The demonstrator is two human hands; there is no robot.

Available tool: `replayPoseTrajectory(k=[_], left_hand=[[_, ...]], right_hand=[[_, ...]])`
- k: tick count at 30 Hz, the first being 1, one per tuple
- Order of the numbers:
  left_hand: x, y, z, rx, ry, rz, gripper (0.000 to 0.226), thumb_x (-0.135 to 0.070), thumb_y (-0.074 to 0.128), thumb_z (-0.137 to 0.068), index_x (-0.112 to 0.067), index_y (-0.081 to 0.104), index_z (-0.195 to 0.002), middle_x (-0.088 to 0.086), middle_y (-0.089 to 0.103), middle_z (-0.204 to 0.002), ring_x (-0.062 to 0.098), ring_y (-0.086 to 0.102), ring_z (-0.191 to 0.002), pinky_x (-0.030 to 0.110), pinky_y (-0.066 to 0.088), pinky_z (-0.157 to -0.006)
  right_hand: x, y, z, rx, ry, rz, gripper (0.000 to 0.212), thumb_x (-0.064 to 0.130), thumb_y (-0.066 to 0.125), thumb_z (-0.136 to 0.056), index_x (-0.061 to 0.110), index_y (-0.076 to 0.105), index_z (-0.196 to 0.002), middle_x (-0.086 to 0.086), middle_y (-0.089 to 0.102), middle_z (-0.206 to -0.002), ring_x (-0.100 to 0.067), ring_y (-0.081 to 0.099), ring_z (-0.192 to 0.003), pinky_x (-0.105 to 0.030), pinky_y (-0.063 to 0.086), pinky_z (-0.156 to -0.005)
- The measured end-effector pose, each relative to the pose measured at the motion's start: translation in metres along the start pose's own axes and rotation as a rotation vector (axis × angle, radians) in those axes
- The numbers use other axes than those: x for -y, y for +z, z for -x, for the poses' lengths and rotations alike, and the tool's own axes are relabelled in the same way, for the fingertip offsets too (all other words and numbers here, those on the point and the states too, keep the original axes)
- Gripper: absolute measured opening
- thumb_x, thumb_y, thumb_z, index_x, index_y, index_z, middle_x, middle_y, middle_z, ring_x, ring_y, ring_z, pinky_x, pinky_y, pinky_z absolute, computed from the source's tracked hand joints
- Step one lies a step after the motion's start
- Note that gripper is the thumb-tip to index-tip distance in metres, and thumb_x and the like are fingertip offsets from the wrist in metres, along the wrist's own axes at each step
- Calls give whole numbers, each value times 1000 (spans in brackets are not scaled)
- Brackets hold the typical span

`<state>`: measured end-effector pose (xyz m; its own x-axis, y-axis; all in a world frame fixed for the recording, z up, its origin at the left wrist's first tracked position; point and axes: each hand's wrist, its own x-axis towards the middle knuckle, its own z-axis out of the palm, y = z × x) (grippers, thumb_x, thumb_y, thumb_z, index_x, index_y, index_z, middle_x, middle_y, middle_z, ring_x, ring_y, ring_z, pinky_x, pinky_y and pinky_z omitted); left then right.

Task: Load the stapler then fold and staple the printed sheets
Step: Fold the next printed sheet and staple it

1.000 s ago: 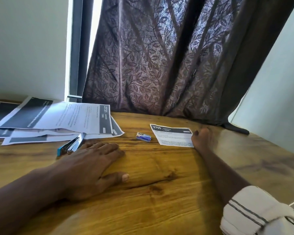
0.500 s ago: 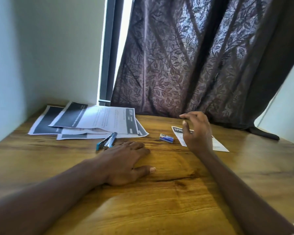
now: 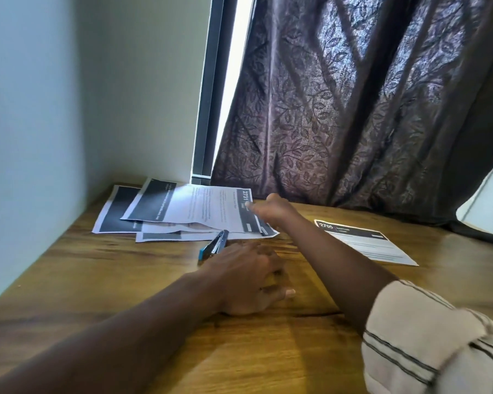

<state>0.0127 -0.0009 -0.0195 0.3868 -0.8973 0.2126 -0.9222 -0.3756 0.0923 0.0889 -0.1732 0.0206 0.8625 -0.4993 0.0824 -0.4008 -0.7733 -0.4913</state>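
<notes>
A loose stack of printed sheets (image 3: 205,211) lies at the back left of the wooden table (image 3: 125,280), the top one marked 2731. A blue and silver stapler (image 3: 214,245) rests at the stack's near edge. My left hand (image 3: 248,280) lies flat on the table, palm down, just right of the stapler and holding nothing. My right hand (image 3: 273,210) reaches across over the right corner of the stack, fingers extended toward the top sheet; whether it touches is unclear. A folded sheet marked 2705 (image 3: 365,241) lies to the right. The small staple box is hidden behind my right arm.
A dark patterned curtain (image 3: 353,109) hangs behind the table, its hem (image 3: 475,236) resting on the back right of the tabletop. A pale wall (image 3: 40,109) borders the left side. A window frame (image 3: 208,95) stands at the back.
My right hand left the folded 2705 sheet and moved left to the stack's corner. The view swung left. My left hand stayed flat beside the stapler.
</notes>
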Motion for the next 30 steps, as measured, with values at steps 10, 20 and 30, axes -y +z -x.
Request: replayPoseTrajectory(k=[10, 20, 30], left_hand=[[1, 2, -2, -16, 12, -9, 61, -68, 42, -96, -27, 52, -140, 1, 53, -141, 24, 49, -131, 47, 42, -109], [3, 2, -4, 6, 10, -22, 63, -67, 43, -97, -27, 48, -145, 2, 50, -142, 24, 48, -131, 45, 40, -108], [4, 7, -5, -35, 14, 15, 61, -69, 39, -96, -34, 47, -145, -3, 47, -146, 20, 43, -135, 45, 37, -111]], right_hand=[[-4, 33, -27, -25, 147, -68, 58, 64, 88, -56, 19, 66, -86, -1, 73, -91, -24, 68, -82, -45, 57, -87], [-5, 19, -29, -24, 154, -119, 75, 43, 93, -66, 7, 57, -120, -11, 65, -125, -31, 63, -112, -40, 52, -92], [-16, 5, -32, -44, 206, -635, 50, -5, 84, -75, -7, 62, -120, -22, 71, -116, -31, 70, -86, -37, 56, -68]])
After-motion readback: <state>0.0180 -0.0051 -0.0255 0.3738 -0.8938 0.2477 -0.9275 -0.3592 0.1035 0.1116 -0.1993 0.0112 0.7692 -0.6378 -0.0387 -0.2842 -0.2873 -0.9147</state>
